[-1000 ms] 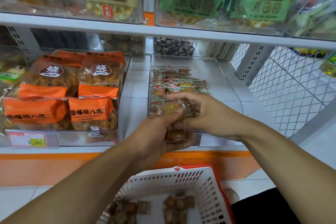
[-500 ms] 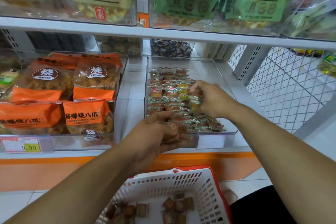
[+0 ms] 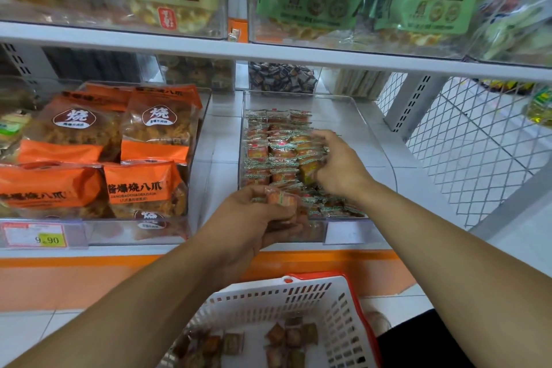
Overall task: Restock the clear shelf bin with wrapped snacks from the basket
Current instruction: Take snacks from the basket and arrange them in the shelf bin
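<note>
Clear bin (image 3: 370, 116) on the shelf: left side packed with rows of snacks (image 3: 268, 152), right side bare. My right hand (image 3: 337, 164) sets one snack into the rows, fingers curled on it. My left hand (image 3: 254, 218) grips a small stack at the bin's front. Basket (image 3: 343, 323) below holds a dozen or so more. Roughly halfway, I judge.
</note>
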